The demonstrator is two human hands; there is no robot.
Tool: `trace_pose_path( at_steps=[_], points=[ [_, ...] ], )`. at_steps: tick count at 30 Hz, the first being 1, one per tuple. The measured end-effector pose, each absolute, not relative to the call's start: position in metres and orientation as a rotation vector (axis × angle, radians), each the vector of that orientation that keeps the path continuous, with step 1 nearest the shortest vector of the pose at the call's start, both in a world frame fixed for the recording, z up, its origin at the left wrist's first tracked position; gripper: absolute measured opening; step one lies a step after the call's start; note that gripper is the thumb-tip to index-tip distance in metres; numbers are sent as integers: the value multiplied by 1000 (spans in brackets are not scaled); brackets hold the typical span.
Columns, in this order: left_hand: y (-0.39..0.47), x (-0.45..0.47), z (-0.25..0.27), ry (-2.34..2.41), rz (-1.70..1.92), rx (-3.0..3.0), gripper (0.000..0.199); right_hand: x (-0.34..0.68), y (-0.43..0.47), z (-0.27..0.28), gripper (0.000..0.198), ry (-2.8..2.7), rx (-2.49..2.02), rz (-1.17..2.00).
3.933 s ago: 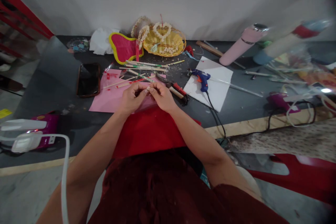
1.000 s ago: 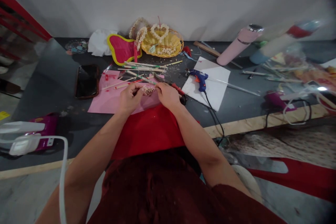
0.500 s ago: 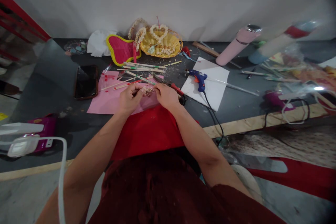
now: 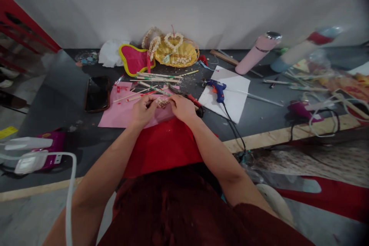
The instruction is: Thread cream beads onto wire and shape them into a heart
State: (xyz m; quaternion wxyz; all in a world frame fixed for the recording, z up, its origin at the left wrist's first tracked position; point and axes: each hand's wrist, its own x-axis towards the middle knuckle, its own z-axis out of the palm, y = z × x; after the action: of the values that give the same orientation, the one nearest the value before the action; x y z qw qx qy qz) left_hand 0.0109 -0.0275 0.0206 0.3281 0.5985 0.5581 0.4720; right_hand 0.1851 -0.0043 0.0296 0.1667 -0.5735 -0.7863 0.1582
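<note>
Between my two hands is a small pale beaded piece (image 4: 163,102), knobbly and cream-brown; its exact kind is too small to make out. My left hand (image 4: 143,110) pinches its left end with thumb and fingers. The fingers of my right hand (image 4: 182,107) are closed on its right end. Below them lie a pink sheet (image 4: 113,117) and a red cloth (image 4: 164,150) at the table edge. Just beyond my hands are several thin sticks in printed wrappers (image 4: 157,78). Pliers with red handles (image 4: 193,100) lie partly hidden beside my right hand.
A blue glue gun (image 4: 217,89) rests on a white sheet (image 4: 239,104), its cord trailing over the table edge. Behind stand a yellow basket (image 4: 188,52) with a beaded heart (image 4: 173,41) and a pink bottle (image 4: 256,54). A phone (image 4: 97,94) and a purple power strip (image 4: 54,150) are leftward.
The camera view has shifted slightly, so the table appears a little lower. Both hands keep hold of the beaded piece with almost no visible movement.
</note>
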Motion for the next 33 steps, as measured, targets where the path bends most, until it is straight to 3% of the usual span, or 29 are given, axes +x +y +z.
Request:
trace_pose_path(
  at_steps=[9, 16, 27, 33],
  points=[
    [-28, 10, 21, 1452, 1255, 1556, 10, 187, -4, 29, 25, -2221, -1604, 438],
    [-28, 9, 19, 1466, 1263, 1610, 10, 214, -5, 44, 15, -2173, -1740, 151],
    [-29, 12, 25, 1446, 1256, 1579, 8, 237, -1, 45, 26, -2229, -1969, 237],
    [-29, 9, 23, 1452, 1259, 1609, 10, 234, -5, 49, 17, -2228, -1999, 207]
  ],
)
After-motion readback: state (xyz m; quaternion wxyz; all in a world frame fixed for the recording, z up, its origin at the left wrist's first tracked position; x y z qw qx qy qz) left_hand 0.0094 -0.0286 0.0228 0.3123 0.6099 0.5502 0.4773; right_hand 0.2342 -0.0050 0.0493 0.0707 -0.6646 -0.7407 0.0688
